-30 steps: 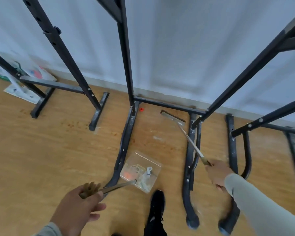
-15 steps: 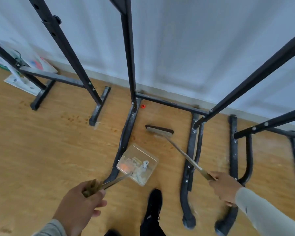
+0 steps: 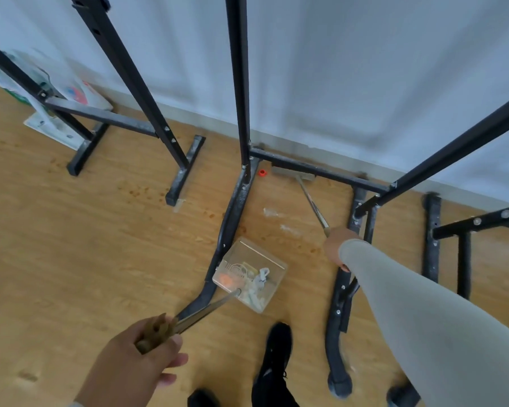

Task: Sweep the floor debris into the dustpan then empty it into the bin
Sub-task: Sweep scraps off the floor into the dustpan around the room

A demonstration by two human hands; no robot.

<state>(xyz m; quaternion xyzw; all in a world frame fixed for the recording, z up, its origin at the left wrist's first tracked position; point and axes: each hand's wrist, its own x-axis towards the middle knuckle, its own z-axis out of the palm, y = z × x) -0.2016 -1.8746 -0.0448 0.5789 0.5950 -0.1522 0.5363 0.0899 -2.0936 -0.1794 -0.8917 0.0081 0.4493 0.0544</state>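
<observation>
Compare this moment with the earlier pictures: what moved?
The right hand pushed the broom head back out to the wall-side bar, beside the red cap. The left hand still grips the dustpan, parked with its debris.

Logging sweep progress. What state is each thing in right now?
dustpan: on floor, holding debris
broom: head at the wall, under the rack bar
red cap: loose on floor
left hand: grips dustpan handle
right hand: grips broom handle
</observation>
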